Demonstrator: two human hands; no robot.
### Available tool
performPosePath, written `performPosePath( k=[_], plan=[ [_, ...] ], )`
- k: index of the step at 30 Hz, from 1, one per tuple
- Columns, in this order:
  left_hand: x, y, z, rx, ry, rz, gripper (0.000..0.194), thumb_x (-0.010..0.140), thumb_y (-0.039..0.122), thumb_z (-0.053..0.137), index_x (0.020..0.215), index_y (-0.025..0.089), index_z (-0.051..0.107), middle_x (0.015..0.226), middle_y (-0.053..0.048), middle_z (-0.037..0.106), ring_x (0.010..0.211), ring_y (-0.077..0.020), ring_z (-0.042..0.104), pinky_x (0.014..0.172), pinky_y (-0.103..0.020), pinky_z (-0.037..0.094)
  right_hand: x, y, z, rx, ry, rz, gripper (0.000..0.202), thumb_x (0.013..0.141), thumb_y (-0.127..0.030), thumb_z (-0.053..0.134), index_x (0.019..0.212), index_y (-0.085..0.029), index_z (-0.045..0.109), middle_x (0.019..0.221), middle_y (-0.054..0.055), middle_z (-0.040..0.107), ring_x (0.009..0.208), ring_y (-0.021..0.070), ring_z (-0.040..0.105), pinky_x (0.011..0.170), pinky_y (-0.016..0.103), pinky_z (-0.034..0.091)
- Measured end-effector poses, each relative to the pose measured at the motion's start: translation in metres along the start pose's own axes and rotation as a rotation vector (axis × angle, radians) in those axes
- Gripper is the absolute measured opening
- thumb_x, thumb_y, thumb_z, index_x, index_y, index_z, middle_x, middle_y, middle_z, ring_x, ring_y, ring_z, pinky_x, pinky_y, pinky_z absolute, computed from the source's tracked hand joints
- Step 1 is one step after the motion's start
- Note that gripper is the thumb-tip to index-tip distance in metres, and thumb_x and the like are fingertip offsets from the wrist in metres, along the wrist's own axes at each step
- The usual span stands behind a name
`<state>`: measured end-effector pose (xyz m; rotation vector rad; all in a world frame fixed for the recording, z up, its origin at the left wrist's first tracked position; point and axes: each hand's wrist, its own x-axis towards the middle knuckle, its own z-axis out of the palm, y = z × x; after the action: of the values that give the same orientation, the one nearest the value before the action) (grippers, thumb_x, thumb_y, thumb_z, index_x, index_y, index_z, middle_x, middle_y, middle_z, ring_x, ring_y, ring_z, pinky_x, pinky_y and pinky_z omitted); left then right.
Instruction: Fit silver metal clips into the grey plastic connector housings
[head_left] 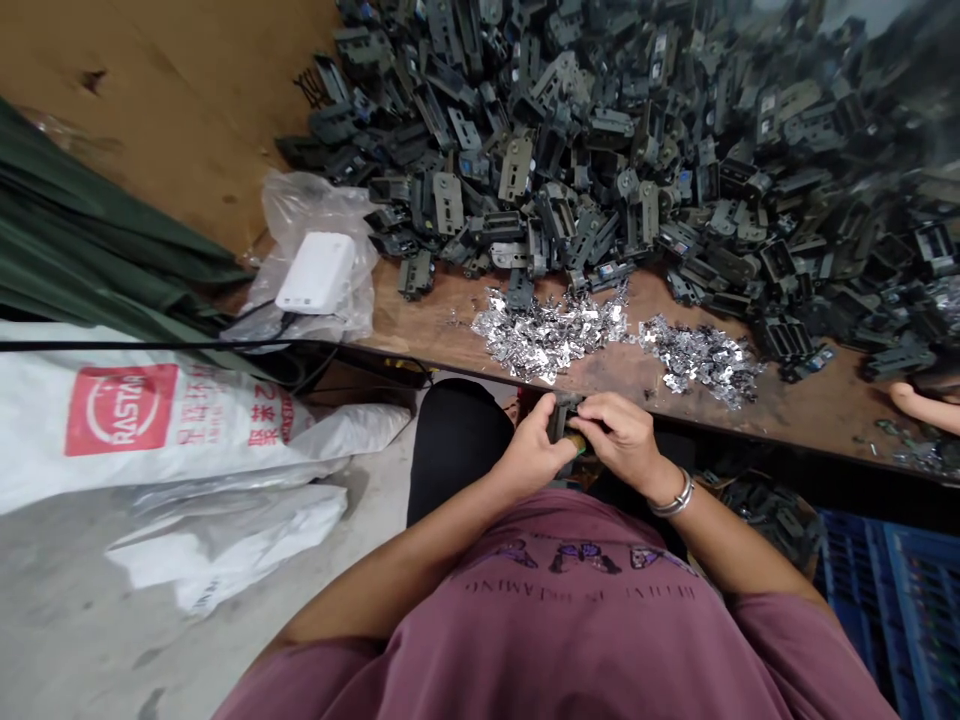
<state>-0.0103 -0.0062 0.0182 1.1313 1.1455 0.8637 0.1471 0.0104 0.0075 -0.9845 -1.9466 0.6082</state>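
My left hand [534, 450] is closed round a dark grey plastic part [559, 420] just off the table's front edge. My right hand [621, 438], with a silver bracelet at the wrist, is pinched against the same part from the right; what its fingertips hold is too small to make out. A yellowish piece with a green tip [577, 442] shows between the hands. Just beyond them on the table lie a pile of small shiny metal pieces [551, 335] and a smaller pile [703, 360] to its right.
Many dark plastic parts [517, 170] are heaped over the wooden table [420, 325]. A white box [316, 272] rests on clear plastic at the left. White sacks [247, 430] lie at lower left, blue crates [922, 600] at lower right. Another person's hand [926, 405] shows at the right edge.
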Motion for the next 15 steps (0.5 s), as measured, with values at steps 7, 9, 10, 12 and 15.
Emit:
performPosePath(
  k=[7,9,10,12,15],
  plan=[
    [-0.009,0.002,-0.001,0.496,0.064,0.059,0.027,0.066,0.014,0.059,0.081,0.022,0.038,0.075,0.003,0.044,0.069,-0.0154,0.044,0.066,-0.03,0.038,-0.014,0.002,0.008,-0.129,-0.031,-0.083,0.017,0.094,-0.016,0.052,0.094,-0.021,0.068,0.088,0.009,0.071,0.082,0.0179,0.067,0.074,0.032,0.057],
    [-0.01,0.006,-0.003,0.575,0.026,0.031,0.027,0.067,0.016,0.061,0.083,0.022,0.04,0.074,0.002,0.044,0.067,-0.0161,0.044,0.064,-0.031,0.037,-0.014,0.0,0.006,-0.098,-0.059,-0.1,0.016,0.094,-0.017,0.053,0.095,-0.02,0.068,0.09,0.009,0.071,0.083,0.0178,0.067,0.074,0.032,0.057],
    [-0.01,0.007,-0.004,0.594,0.023,0.031,0.028,0.068,0.02,0.064,0.084,0.022,0.041,0.075,0.002,0.045,0.067,-0.0167,0.045,0.064,-0.032,0.037,-0.013,-0.001,0.004,-0.072,-0.071,-0.1,0.015,0.094,-0.018,0.054,0.097,-0.02,0.069,0.092,0.009,0.071,0.085,0.0178,0.068,0.075,0.032,0.058],
    [-0.008,0.01,-0.007,0.588,0.039,0.09,0.032,0.068,0.03,0.071,0.085,0.022,0.044,0.079,0.0,0.049,0.071,-0.0184,0.047,0.067,-0.033,0.039,-0.01,-0.003,-0.002,-0.021,-0.061,-0.074,0.014,0.094,-0.021,0.056,0.1,-0.022,0.069,0.096,0.009,0.072,0.089,0.0185,0.069,0.078,0.034,0.059],
    [-0.006,0.012,-0.013,0.519,0.086,0.261,0.026,0.076,0.036,0.068,0.075,0.022,0.046,0.075,-0.001,0.048,0.073,-0.0187,0.047,0.07,-0.033,0.038,-0.008,-0.005,-0.01,0.002,0.026,-0.02,0.018,0.093,-0.019,0.056,0.105,-0.023,0.07,0.099,0.009,0.073,0.093,0.0197,0.07,0.082,0.037,0.059]
  ],
)
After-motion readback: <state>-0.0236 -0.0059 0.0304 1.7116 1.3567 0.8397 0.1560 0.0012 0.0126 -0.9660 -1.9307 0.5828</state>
